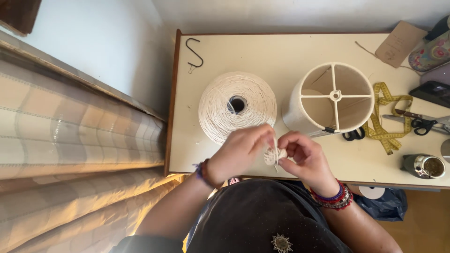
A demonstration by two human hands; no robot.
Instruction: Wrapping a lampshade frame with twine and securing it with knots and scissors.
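My left hand (239, 152) and my right hand (304, 157) meet over the front edge of the cream table (281, 51). Between their fingertips sits a small bundle of cream cord (273, 155), pinched from both sides, with a short strand sticking up from it. Just behind my hands stands a large cone of cream cord (236, 105), seen from above. A cream drum lampshade (333, 98) with a white wire frame stands to the right of the cone. Bead bracelets circle both wrists.
A black S-hook (194, 55) lies at the table's back left. A yellow measuring tape (386, 119), black-handled scissors (419, 122), a small metal cup (425, 166), a brown card tag (401, 43) and a floral case (431, 51) crowd the right side. Curtains hang at the left.
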